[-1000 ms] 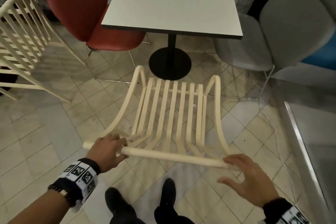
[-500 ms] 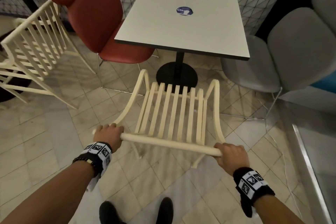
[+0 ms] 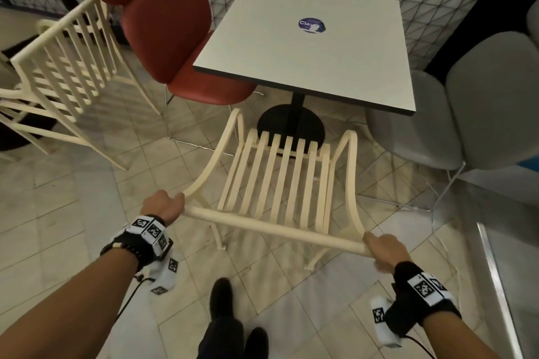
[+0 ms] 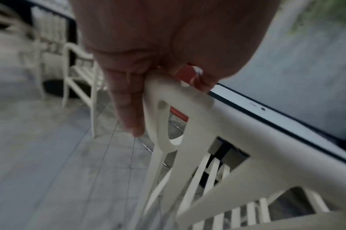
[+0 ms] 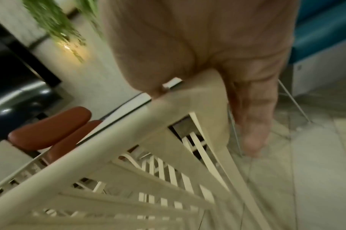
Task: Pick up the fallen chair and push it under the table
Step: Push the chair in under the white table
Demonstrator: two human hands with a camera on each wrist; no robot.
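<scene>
A cream slatted chair [image 3: 280, 181] stands in front of me with its seat toward the white square table [image 3: 309, 46]. My left hand [image 3: 164, 205] grips the left end of its top rail, my right hand [image 3: 383, 248] the right end. In the left wrist view my left hand [image 4: 148, 74] wraps the rail corner of the chair [image 4: 217, 140], beside the table's edge [image 4: 286, 123]. The right wrist view has my right hand [image 5: 217, 70] curled over the other corner of the chair [image 5: 148, 140]. The chair's front edge lies near the table's black round base [image 3: 291, 128].
A red padded chair [image 3: 172, 38] stands at the table's left side and a grey one [image 3: 455, 105] at its right. A second cream slatted chair [image 3: 64, 67] is far left. My shoes [image 3: 233, 318] are just behind the chair on the tiled floor.
The chair's back has come up from low near the floor to upright. My right hand, open beside the rail a second ago, now grips it. The view has risen and pulled back.
</scene>
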